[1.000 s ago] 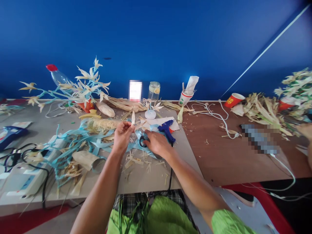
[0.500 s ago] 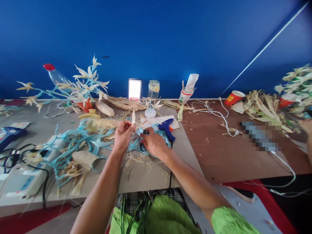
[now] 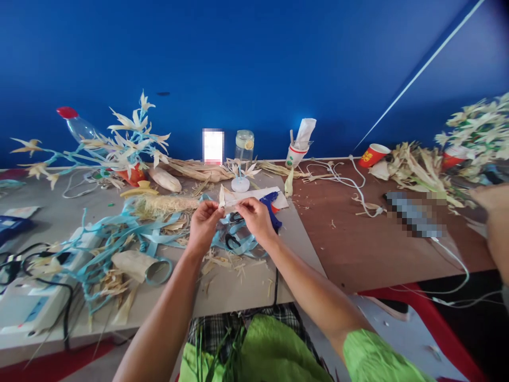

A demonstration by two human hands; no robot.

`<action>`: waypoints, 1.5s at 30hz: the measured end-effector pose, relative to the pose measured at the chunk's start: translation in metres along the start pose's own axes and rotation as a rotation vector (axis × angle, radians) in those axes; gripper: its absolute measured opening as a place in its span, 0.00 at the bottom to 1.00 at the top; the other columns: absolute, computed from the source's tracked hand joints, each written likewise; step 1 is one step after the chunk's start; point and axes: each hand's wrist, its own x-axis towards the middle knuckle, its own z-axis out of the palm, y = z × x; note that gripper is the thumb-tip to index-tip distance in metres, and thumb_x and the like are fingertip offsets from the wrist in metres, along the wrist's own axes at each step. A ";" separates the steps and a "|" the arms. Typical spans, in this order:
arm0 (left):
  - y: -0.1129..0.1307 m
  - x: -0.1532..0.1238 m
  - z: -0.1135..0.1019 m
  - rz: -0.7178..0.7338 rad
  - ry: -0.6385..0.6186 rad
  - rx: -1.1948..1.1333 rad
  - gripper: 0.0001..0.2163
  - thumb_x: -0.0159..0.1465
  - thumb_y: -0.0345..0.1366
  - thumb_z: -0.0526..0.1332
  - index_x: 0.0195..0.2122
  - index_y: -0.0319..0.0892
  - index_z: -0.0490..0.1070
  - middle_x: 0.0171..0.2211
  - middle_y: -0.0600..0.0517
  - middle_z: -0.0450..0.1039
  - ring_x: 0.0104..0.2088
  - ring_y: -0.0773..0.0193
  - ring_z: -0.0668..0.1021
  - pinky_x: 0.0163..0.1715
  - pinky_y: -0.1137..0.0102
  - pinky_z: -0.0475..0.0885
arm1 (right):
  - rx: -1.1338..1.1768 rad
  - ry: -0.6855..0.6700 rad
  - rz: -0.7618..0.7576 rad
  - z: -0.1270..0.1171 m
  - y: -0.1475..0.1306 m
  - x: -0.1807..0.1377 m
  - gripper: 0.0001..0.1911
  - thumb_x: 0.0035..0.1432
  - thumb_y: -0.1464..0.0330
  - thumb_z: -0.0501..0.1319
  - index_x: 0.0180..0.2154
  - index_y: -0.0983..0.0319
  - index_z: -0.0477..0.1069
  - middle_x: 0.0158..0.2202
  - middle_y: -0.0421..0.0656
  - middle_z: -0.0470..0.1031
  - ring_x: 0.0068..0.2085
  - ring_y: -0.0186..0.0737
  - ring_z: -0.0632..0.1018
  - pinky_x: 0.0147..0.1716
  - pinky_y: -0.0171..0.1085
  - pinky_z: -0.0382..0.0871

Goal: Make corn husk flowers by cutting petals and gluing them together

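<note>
My left hand [image 3: 205, 222] is closed in a pinch on a small pale piece of corn husk [image 3: 221, 196], its pointed tip standing up above the fingers. My right hand [image 3: 256, 218] is pinched too, just to the right; a thin whitish strip seems to run from the husk to its fingertips. Below the hands, black-handled scissors [image 3: 231, 242] lie among light blue ribbon strips [image 3: 248, 246]. A blue glue gun [image 3: 270, 201] rests right behind my right hand, partly hidden by it. Beyond my hands stands a small husk flower on a white round base [image 3: 240, 184].
At left are a branch of husk flowers [image 3: 137, 124], a corn cob [image 3: 165, 180], a cardboard tube [image 3: 137, 265] and a white power strip [image 3: 51, 289]. Rightward lie a white cable [image 3: 363, 193], a phone [image 3: 413, 215], a red cup [image 3: 374, 155] and another person's arm [image 3: 497, 223].
My right hand has moved off the scissors, up and right, and now pinches beside my left hand. The scissors stay on the ribbon. The other person's arm reaches further in.
</note>
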 end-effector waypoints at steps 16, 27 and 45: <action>0.001 -0.005 0.008 -0.091 -0.162 -0.025 0.14 0.45 0.37 0.71 0.27 0.39 0.68 0.24 0.56 0.70 0.26 0.70 0.72 0.32 0.73 0.67 | -0.561 -0.253 -0.279 0.000 -0.016 -0.011 0.09 0.54 0.73 0.59 0.22 0.63 0.69 0.24 0.41 0.71 0.29 0.35 0.70 0.31 0.34 0.57; 0.002 -0.004 0.001 -0.131 -0.193 -0.029 0.13 0.46 0.36 0.70 0.28 0.39 0.68 0.23 0.56 0.70 0.24 0.72 0.71 0.28 0.75 0.65 | -0.355 -0.338 -0.223 -0.006 -0.017 -0.006 0.14 0.52 0.73 0.61 0.17 0.63 0.64 0.20 0.38 0.65 0.25 0.31 0.66 0.28 0.32 0.57; 0.008 -0.006 0.002 -0.155 -0.221 -0.129 0.13 0.46 0.35 0.71 0.28 0.40 0.67 0.24 0.55 0.70 0.24 0.71 0.73 0.25 0.75 0.65 | -0.069 -0.382 -0.079 -0.007 -0.012 -0.004 0.12 0.52 0.63 0.62 0.21 0.62 0.68 0.26 0.39 0.70 0.30 0.33 0.69 0.33 0.33 0.62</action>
